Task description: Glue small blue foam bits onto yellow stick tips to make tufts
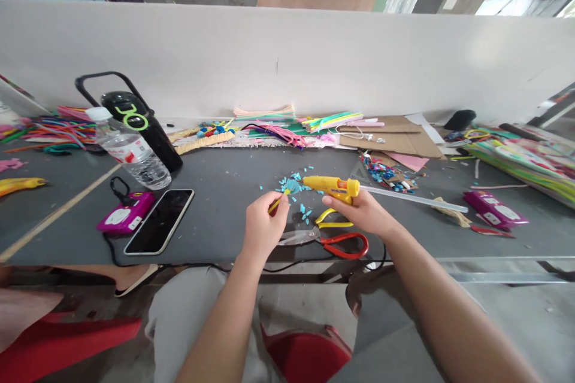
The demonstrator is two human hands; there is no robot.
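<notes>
My left hand [266, 220] pinches a thin yellow-green stem [274, 206] whose top carries small light-blue pieces. A yellow glue gun [330, 185] is gripped in my right hand [365, 210], its nozzle pointing left, close to the blue top of the stem. Out of the gun's back a long clear glue stick [413, 198] extends to the right. Loose light-blue bits [307, 214] lie scattered on the grey table around the stem. Just below the hands rest red-handled scissors [345, 245] and a yellow-handled tool [335, 224], partly beneath the gun.
At the left stand a clear water bottle [142, 158] and a black bottle [162, 142], near a phone [160, 221] and a purple box [127, 213]. Pipe cleaners [332, 121] and cardboard [404, 141] line the back. Another purple box [494, 209] lies right. A black cable runs along the front edge.
</notes>
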